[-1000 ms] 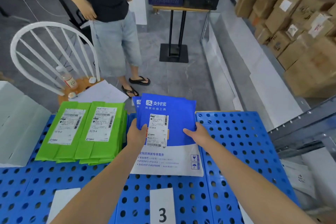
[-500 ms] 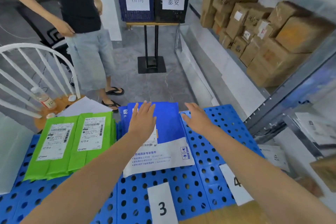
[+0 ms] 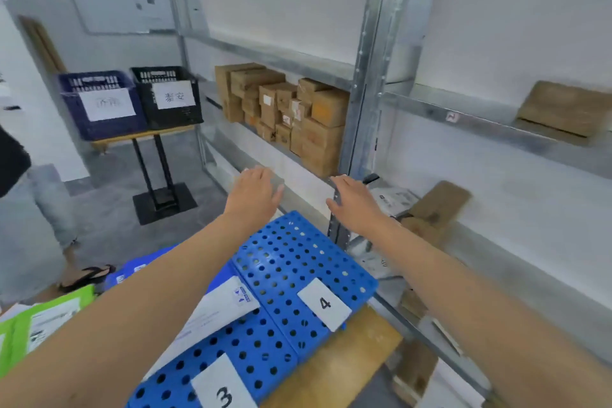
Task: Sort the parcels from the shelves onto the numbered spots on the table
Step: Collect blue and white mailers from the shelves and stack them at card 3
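Both arms were stretched forward over the blue perforated table (image 3: 291,262). The left hand (image 3: 253,194) was released, palm down with its fingers spread, and held nothing. The right hand (image 3: 356,205) was likewise released and flat, holding nothing, in front of the metal shelf upright (image 3: 367,76).

A blue and white parcel (image 3: 215,311) lay flat on the table just beyond the label 3 (image 3: 223,389), partly hidden under the left forearm. The label 4 (image 3: 324,303), at 5 o'clock from centre, carried no parcel. Green parcels (image 3: 39,321) lay at the table's 8 o'clock edge.

On the shelving, stacked cardboard boxes (image 3: 284,109) sat at 12 o'clock. A white parcel (image 3: 394,199) and a brown flat parcel (image 3: 437,205) lay on the shelf at 3 o'clock, just beyond the right hand. Another brown parcel (image 3: 563,109) rested on the shelf at 2 o'clock.

At 10 o'clock, a blue crate (image 3: 102,103) and a black crate (image 3: 169,96) stood side by side on a stand.
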`<state>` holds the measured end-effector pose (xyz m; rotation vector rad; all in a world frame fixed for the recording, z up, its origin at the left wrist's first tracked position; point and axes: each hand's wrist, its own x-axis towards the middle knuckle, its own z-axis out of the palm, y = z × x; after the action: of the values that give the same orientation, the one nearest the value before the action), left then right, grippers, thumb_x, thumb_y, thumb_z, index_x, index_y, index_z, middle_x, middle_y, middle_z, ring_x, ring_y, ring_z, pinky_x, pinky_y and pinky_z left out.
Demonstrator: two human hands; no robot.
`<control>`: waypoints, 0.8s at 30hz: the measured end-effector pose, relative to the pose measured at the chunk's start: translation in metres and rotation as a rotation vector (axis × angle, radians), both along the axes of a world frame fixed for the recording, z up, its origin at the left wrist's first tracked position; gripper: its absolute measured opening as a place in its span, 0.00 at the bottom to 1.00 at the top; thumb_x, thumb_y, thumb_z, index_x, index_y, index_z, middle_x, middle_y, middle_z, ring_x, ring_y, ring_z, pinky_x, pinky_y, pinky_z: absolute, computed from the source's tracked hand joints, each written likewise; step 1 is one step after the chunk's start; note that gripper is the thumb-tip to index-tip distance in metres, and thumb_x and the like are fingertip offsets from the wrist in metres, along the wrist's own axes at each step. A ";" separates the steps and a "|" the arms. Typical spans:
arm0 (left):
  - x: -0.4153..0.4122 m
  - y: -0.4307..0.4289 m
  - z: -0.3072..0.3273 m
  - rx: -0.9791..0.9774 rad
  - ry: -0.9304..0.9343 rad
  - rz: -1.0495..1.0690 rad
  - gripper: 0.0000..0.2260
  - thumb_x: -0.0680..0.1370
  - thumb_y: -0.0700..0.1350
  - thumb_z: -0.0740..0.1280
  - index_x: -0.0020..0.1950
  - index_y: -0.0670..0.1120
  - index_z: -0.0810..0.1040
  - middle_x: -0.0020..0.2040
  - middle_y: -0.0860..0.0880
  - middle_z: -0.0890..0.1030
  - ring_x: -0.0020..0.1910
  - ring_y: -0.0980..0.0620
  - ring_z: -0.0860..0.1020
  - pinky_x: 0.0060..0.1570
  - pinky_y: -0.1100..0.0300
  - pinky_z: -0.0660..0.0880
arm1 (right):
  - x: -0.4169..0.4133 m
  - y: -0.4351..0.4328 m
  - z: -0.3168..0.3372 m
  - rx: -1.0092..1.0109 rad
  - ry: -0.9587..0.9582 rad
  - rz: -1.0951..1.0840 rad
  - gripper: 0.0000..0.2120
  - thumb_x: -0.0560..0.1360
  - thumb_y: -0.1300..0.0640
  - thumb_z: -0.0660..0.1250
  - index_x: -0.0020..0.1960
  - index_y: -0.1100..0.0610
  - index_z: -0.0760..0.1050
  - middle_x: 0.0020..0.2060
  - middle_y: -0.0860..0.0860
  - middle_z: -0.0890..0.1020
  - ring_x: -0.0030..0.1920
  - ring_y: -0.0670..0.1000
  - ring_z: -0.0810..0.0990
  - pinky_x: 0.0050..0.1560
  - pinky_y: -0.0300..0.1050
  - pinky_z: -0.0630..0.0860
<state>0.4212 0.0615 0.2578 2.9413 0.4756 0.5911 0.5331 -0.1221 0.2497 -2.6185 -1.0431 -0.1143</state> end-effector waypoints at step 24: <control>-0.099 -0.668 0.055 0.042 -0.080 -1.206 0.22 0.82 0.51 0.55 0.73 0.40 0.64 0.72 0.43 0.68 0.70 0.44 0.65 0.71 0.55 0.58 | -0.322 -0.642 0.044 0.001 -0.016 -1.183 0.25 0.79 0.52 0.59 0.73 0.59 0.61 0.70 0.56 0.68 0.69 0.58 0.67 0.69 0.50 0.62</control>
<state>0.3222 -0.6070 0.3126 2.5372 -1.2291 0.4906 0.2113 -0.7642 0.2938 -2.8362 0.6078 -0.3808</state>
